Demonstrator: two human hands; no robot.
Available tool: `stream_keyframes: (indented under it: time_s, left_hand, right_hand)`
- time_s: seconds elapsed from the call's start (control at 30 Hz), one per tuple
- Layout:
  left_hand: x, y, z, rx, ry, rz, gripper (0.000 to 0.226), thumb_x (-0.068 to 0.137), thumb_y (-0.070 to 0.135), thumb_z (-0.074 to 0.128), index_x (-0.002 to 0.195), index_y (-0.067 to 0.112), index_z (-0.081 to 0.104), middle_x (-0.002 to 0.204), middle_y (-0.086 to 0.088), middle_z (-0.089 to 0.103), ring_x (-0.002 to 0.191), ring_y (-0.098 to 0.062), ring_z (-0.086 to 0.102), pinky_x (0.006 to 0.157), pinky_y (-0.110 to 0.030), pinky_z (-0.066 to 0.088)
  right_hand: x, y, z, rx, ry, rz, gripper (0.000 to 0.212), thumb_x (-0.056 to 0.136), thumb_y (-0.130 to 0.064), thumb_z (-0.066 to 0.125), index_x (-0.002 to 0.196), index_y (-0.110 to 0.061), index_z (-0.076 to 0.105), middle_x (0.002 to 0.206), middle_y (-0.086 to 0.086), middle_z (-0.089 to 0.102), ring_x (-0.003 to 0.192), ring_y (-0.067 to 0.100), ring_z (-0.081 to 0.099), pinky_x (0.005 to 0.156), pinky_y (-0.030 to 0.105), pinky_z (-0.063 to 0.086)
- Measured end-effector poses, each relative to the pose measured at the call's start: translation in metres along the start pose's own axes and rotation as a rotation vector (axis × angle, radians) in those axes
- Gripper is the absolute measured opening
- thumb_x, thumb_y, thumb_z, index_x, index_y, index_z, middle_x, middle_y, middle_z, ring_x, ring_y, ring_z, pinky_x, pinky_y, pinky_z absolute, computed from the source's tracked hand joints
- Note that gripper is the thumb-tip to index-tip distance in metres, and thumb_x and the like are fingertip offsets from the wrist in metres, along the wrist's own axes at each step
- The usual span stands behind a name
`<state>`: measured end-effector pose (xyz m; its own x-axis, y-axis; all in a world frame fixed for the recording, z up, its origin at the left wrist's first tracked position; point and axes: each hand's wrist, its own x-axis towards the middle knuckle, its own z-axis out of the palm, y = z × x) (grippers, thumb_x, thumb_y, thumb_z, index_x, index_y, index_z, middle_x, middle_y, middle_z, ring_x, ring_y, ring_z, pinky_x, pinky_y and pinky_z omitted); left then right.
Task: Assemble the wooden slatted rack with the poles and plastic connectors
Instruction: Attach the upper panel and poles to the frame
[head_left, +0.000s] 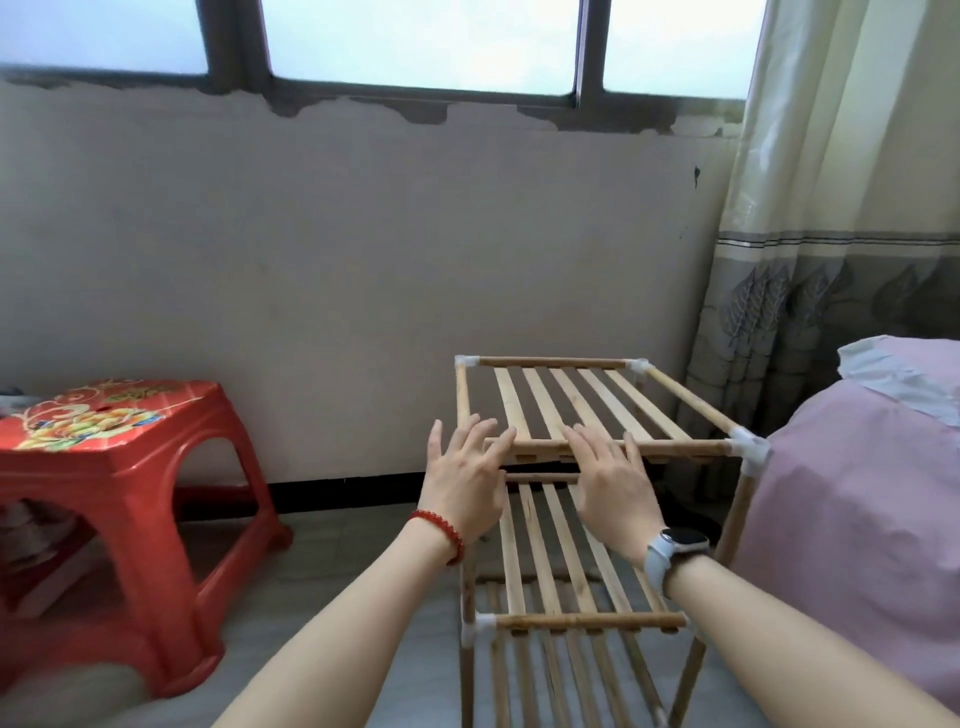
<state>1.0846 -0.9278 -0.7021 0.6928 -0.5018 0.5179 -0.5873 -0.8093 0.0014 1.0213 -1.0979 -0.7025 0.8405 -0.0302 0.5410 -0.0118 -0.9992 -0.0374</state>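
Both hands reach forward with fingers spread and straight, gripping nothing: the left hand (462, 478) hovers at the near-left corner of the top shelf (587, 405), the right hand (608, 483) lies flat over that shelf's front pole (675, 446). This pole runs left to right, straight ahead of both palms, and its left end seems to lack a connector (748, 449) like the one at its right end, so the left hand is nearer that joint. Beyond, the rack (519, 621) backs toward the wall (337, 260).

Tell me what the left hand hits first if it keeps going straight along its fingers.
Probably the front pole of the rack's top shelf: the left hand is open, fingers pointing up and away, their tips at that pole's left end. Depth is unclear; it might pass over onto the slats.
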Motion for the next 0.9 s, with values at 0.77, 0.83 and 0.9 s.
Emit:
stream_keyframes:
  time_s: [0.77,0.83,0.9]
  left_hand:
    - [-0.164,-0.275,0.203,-0.212,-0.538,-0.705,0.044,0.094,0.02,0.04,0.138,0.02,0.036,0.136,-0.005,0.04,0.122,-0.027,0.039,0.1,-0.039,0.035]
    - [-0.163,-0.287,0.251,-0.251,-0.588,-0.73,0.044,0.094,0.02,0.04,0.139,0.019,0.036,0.138,-0.005,0.039,0.124,-0.027,0.038,0.099,-0.039,0.036]
    - [-0.159,-0.294,0.308,-0.285,-0.625,-0.752,0.045,0.094,0.02,0.041,0.138,0.02,0.036,0.14,-0.004,0.036,0.126,-0.027,0.036,0.097,-0.039,0.036]
  right_hand:
    - [0.044,-0.232,0.358,0.294,-0.814,0.058,0.038,0.091,-0.011,0.041,0.129,-0.007,0.043,0.129,0.017,0.05,0.119,0.032,0.048,0.093,0.037,0.042]
    - [0.054,-0.223,0.404,0.28,-0.859,0.093,0.041,0.092,-0.011,0.042,0.132,-0.004,0.039,0.133,0.02,0.046,0.123,0.034,0.043,0.098,0.037,0.038]
    - [0.065,-0.211,0.455,0.252,-0.889,0.143,0.043,0.093,-0.011,0.041,0.135,-0.003,0.035,0.136,0.02,0.041,0.126,0.036,0.038,0.1,0.037,0.035]
